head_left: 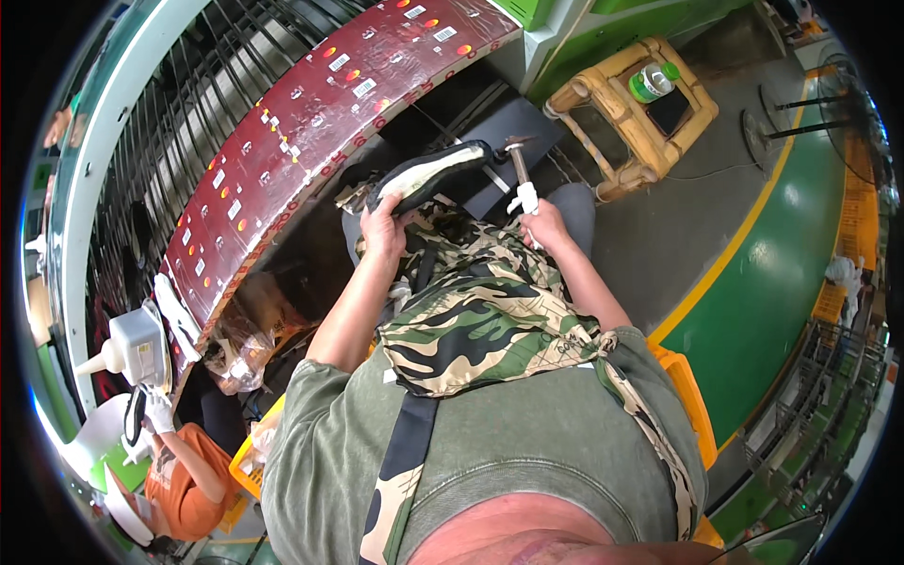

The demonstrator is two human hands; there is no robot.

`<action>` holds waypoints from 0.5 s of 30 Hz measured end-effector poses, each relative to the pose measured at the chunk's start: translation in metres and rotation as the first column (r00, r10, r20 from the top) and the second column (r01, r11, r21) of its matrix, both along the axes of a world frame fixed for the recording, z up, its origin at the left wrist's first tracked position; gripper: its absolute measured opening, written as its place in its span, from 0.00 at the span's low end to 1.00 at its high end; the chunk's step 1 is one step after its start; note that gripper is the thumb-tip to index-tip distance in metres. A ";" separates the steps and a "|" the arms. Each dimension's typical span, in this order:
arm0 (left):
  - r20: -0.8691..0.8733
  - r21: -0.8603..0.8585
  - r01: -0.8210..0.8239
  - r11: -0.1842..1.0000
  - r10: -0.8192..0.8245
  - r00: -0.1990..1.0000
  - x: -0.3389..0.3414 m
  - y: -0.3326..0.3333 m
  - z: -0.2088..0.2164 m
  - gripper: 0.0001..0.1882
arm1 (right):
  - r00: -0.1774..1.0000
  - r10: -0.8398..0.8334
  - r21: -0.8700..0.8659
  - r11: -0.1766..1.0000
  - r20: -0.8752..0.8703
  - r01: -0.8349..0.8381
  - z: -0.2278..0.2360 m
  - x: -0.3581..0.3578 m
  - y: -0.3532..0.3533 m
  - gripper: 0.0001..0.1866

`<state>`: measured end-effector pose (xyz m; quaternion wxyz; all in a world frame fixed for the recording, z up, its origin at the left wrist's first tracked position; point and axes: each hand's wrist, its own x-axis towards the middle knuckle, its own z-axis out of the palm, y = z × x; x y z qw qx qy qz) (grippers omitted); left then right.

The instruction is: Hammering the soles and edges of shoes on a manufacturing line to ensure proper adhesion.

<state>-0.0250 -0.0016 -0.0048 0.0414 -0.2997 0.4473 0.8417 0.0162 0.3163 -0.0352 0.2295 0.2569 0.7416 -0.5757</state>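
My left hand is closed around the near end of a shoe, which is tilted above my lap with its pale underside up and a black rim around it. To the right, my right hand grips the handle of a hammer. Its metal head is raised beside the far end of the shoe, with a small gap between them. White material shows around the handle by my fingers; I cannot tell whether it is wrapping or a finger cover. A camouflage apron covers my lap.
A dark red covered bench curves along the left, by a conveyor rack. At the upper right, a bamboo stool bears a green-capped bottle and a dark phone-like slab. A co-worker in orange handles another shoe at lower left.
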 end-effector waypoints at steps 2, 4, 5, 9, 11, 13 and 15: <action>0.001 0.046 -0.010 0.999 0.010 1.000 0.008 0.001 -0.004 0.17 | 0.997 0.045 0.121 0.992 -0.055 -0.038 0.027 -0.019 0.005 0.09; 0.072 0.031 -0.002 1.000 0.000 0.997 0.018 0.004 0.002 0.17 | 0.949 0.036 0.120 0.993 -0.314 0.002 0.094 -0.031 -0.001 0.09; 0.119 0.020 -0.015 1.000 0.013 0.993 0.022 0.007 0.007 0.18 | 0.881 -0.011 0.084 0.995 -0.473 0.058 0.126 -0.036 -0.004 0.08; 0.183 0.015 0.003 1.000 -0.006 0.983 0.046 0.010 0.006 0.18 | 0.462 -0.148 -0.084 0.984 -0.875 0.157 0.208 -0.051 -0.013 0.07; 0.194 0.032 -0.035 0.999 0.028 0.981 0.051 0.015 0.005 0.19 | 0.413 -0.147 -0.082 0.982 -0.899 0.171 0.181 -0.041 -0.022 0.07; 0.198 0.049 -0.061 0.997 0.050 0.979 0.051 0.024 0.010 0.19 | 0.448 -0.117 -0.008 0.971 -0.886 0.237 0.097 -0.023 -0.032 0.09; 0.203 0.058 -0.059 0.997 0.046 0.978 0.055 0.023 0.005 0.18 | 0.776 0.179 0.364 0.929 -0.605 0.069 0.046 -0.005 -0.038 0.11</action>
